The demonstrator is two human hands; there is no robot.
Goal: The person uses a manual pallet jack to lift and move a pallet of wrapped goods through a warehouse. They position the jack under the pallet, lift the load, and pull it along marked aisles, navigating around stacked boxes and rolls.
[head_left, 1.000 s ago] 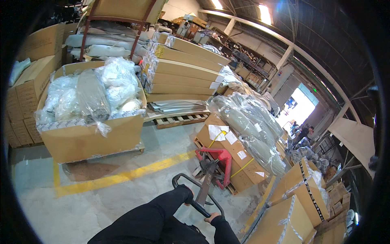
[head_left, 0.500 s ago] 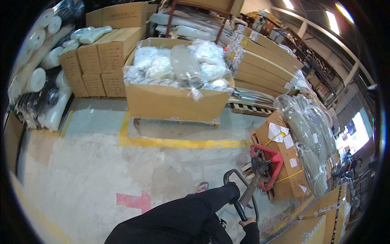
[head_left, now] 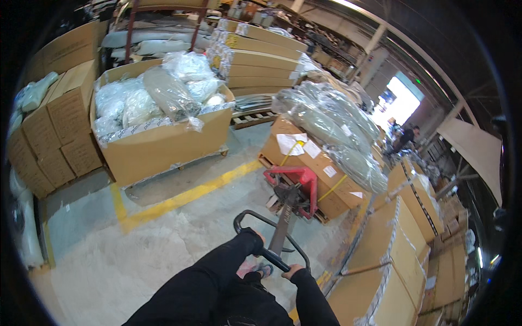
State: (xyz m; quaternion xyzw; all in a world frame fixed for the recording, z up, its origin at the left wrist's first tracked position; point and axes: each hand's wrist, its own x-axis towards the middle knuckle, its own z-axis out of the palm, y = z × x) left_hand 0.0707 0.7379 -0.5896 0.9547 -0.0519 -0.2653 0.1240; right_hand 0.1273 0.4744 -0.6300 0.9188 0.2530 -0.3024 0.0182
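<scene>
Both my hands are on the black loop handle of a hand pallet jack. My left hand is closed round the handle's left side, partly hidden by its black sleeve. My right hand wraps the near right end of the grip bar. A grey shaft leads from the handle to the jack's red frame. The frame stands against a taped cardboard box on a pallet; the forks are hidden. Clear plastic bags with long greyish contents lie on that box.
At the left, an open carton of plastic-wrapped bundles stands behind a yellow floor line, beside stacked boxes. Tall cartons line the right side. Long flat boxes are piled at the back. A person is far off near the bright doorway.
My view has swung to the right, so the cartons and the jack sit further left in it. More of the right-hand cartons shows. Both hands stay on the handle.
</scene>
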